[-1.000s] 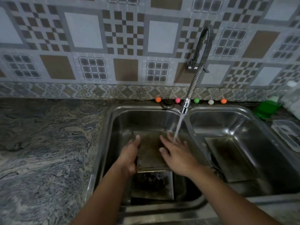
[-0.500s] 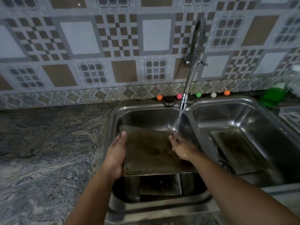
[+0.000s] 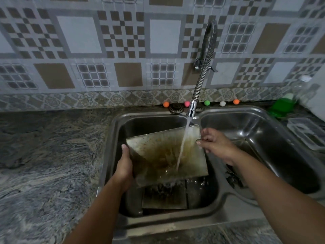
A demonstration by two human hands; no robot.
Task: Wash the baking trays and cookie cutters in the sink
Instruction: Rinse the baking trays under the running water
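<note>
A stained square baking tray (image 3: 158, 152) is held tilted over the left basin of the steel double sink (image 3: 112, 131). My left hand (image 3: 124, 168) grips its left edge and my right hand (image 3: 215, 144) pinches its upper right corner. Water from the spring faucet (image 3: 191, 110) runs onto the tray and spills off its lower edge. A second tray (image 3: 165, 196) lies flat on the bottom of the left basin, below the held one. Another tray (image 3: 244, 147) rests in the right basin, mostly hidden behind my right arm. I see no cookie cutters.
A marbled stone counter (image 3: 49, 155) spreads to the left. Small coloured balls (image 3: 207, 103) line the sink's back edge. A green soap bottle (image 3: 283, 104) and a clear plastic container (image 3: 306, 132) stand at the right. The tiled wall rises behind.
The tray has been lifted from low in the basin and tipped up under the stream. My right hand moved from its face to its upper right corner. Water now hits the tray directly.
</note>
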